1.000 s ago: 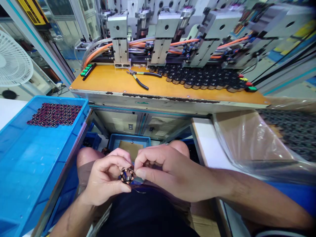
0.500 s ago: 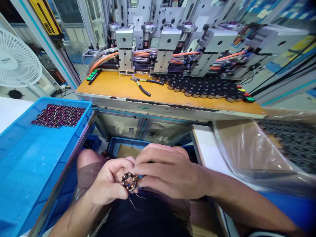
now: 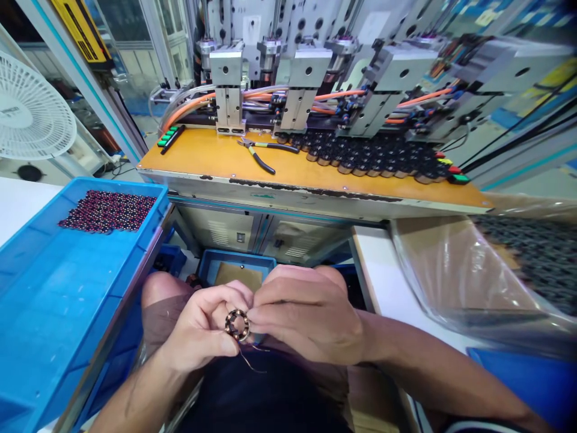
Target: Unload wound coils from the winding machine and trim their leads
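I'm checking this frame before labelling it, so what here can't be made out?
All in the head view:
- Wound ring part: its right side is covered by the right hand; the left hand hides its lower edge.
- Contents of the plastic bag: blurred at the right edge.
- Dark parts on the orange bench: too small to count.

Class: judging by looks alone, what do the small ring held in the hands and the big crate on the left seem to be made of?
Ring: probably copper wire wound on a dark core, given the shiny reddish-brown coils and a loose strand hanging below. Crate: likely moulded plastic, with an even bright-blue, slightly glossy surface.
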`<action>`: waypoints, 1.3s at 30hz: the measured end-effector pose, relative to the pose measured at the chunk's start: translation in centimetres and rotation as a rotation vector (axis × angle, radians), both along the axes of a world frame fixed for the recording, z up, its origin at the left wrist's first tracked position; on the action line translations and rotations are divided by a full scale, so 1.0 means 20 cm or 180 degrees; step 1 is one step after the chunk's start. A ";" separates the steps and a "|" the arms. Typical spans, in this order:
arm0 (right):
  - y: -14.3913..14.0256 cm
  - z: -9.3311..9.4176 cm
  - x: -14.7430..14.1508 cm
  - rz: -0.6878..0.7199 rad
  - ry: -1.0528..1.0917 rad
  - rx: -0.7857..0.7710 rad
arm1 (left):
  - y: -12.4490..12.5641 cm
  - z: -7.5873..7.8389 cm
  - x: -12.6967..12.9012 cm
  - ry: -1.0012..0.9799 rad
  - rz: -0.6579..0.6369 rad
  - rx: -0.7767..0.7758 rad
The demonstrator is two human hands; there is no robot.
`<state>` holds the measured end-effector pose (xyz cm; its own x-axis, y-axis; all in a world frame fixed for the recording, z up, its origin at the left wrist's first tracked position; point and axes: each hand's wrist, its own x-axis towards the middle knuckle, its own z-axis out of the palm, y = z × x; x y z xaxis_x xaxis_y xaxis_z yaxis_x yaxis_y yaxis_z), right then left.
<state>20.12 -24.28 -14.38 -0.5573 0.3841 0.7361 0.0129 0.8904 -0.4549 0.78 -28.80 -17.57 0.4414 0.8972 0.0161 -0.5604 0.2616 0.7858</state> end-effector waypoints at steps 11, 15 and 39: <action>-0.10 -0.08 -0.08 -0.0644 0.0479 -0.0813 | 0.01 0.00 -0.03 0.0975 0.0884 0.0819; -0.09 -0.10 -0.06 -0.0793 0.0372 -0.0517 | -0.01 0.01 -0.05 0.1297 0.0417 0.0571; -0.11 -0.17 -0.07 -0.0801 0.0736 0.0510 | 0.04 0.01 -0.01 0.0437 -0.0042 0.0171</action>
<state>18.82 -26.42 -17.78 -0.2723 0.3577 0.8933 0.1538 0.9326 -0.3265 0.54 -27.96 -17.28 0.4546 0.8907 0.0026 -0.4434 0.2238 0.8679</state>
